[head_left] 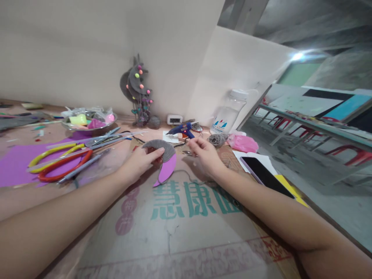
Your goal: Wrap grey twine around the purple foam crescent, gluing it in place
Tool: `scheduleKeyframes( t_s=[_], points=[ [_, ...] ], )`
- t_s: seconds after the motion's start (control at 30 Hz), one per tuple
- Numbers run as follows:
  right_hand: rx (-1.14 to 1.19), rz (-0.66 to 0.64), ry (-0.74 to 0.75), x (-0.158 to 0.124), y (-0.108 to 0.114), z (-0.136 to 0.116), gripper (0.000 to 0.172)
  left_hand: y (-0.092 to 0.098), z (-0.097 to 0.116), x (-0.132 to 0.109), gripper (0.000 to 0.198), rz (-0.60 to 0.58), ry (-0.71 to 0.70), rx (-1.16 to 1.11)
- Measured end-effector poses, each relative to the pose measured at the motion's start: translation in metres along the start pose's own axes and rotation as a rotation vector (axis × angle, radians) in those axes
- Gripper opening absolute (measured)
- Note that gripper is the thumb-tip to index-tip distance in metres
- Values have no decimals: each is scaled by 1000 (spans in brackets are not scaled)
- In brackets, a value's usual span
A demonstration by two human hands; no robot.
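Note:
My left hand [147, 157] grips a purple crescent [167, 168] whose upper part is wrapped in grey yarn [159, 146]; its lower tip is bare purple. A loose grey strand [186, 172] trails from the crescent across the cardboard toward my right wrist. My right hand [205, 154] is raised to the right of the crescent, thumb and fingers closed in a pinch. What sits between those fingertips is too small to make out. Just behind the hands lies a blue glue gun [183, 129] on a white scrap. Small metal scissors [187, 153] are beside my right fingers.
Cardboard [174, 240] covers the tabletop. Red-handled scissors [65, 166] and yellow-handled scissors [55, 154] lie left on purple sheets [14, 164]. Behind are a bowl [87, 126], a decorated grey moon ornament [136, 89] and a bottle [228, 112]. Right are a yarn ball [217, 139] and phone [267, 176].

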State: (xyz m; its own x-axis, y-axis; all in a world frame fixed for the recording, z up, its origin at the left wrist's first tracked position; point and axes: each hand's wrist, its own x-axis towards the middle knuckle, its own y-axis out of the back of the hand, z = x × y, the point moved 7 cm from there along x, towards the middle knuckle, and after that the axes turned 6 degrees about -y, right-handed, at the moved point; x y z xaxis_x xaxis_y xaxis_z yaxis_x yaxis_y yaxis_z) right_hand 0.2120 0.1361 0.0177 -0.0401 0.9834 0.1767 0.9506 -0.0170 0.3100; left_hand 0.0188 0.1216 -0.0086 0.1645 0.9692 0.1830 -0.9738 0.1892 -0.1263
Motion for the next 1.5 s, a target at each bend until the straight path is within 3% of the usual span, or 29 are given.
scheduleKeyframes(
  t_s=[0.07, 0.13, 0.27, 0.37, 0.47, 0.57, 0.77, 0.9, 1.03, 1.2, 1.33, 1.5],
  points=[
    [135, 146, 9, 3, 18, -1, 29, 1, -1, 0, 26, 26, 23, -18],
    [182, 182, 1, 3, 26, -2, 35, 2, -1, 0, 27, 49, 26, -37],
    [-14, -51, 10, -13, 4, -16, 44, 5, 0, 1, 26, 83, 21, -80],
    [-164, -226, -56, -31, -22, -16, 29, 8, -3, 3, 25, 101, 31, -103],
    [-130, -343, -115, -44, -39, -11, 17, 10, -7, 5, 26, 111, 33, -104],
    [-104, -419, -105, -50, -48, -11, 18, 12, -8, 6, 26, 116, 19, -110],
    [-275, -545, 56, -64, -59, -23, 21, 13, -2, 5, 22, 129, -20, -81],
    [-235, -618, 26, -71, -64, -22, 27, 12, 1, 4, 20, 138, -26, -65],
    [-310, -554, 31, -63, -58, -19, 22, 12, 1, 4, 21, 142, -25, -43],
    [-312, -364, 18, -42, -39, -15, 21, 12, -2, 4, 22, 131, -8, -48],
    [-287, -244, 37, -32, -25, -15, 30, 12, -4, 4, 22, 139, 32, -58],
    [-209, -221, 21, -30, -21, -14, 45, 11, -4, 4, 23, 140, 34, -63]
  ],
)
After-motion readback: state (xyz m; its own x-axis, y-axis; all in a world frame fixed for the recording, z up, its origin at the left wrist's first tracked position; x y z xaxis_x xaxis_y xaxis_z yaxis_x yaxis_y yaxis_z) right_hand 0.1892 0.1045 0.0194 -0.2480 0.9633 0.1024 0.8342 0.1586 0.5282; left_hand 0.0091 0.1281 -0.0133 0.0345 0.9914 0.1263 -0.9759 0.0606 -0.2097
